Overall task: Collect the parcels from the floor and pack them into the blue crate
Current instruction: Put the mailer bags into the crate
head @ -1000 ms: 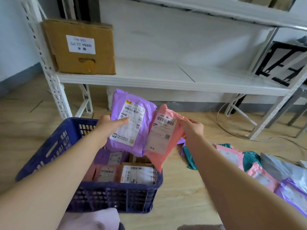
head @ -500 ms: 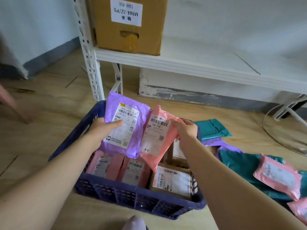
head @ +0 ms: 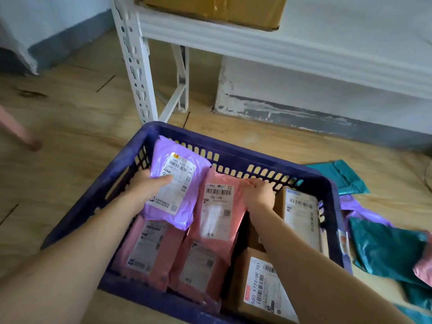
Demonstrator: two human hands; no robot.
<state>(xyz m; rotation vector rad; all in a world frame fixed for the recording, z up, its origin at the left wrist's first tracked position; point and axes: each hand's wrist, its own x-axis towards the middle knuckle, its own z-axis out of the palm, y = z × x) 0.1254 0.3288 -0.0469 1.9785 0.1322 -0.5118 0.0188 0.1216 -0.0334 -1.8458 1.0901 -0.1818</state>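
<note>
Brown cardboard box with a white barcode label (head: 261, 288) lies nearest, in the near right corner of the dark blue slatted plastic crate (head: 233, 153), which sits on the pale wooden floor (head: 70, 113). Beside it, along the near wall, two pink plastic mailer bags (head: 149, 251) lie label up. Just beyond them the left hand (head: 145, 188) pinches a purple plastic mailer with a white label (head: 177, 183), thumb across the label and fingers hidden behind, the bag tilted inside the crate's far left part. The right hand (head: 259, 195) has its fingers curled over the top edge of a pink labelled mailer (head: 217, 213) standing in the crate's middle, touching the purple one. A second labelled cardboard box (head: 301, 213) lies by the right wall. Outside, to the right, teal plastic mailers (head: 383, 249) and a purple bag (head: 360, 209) lie on the floor. Farther back stands a white metal shelf (head: 257, 45) carrying a large brown carton (head: 215, 8).
</note>
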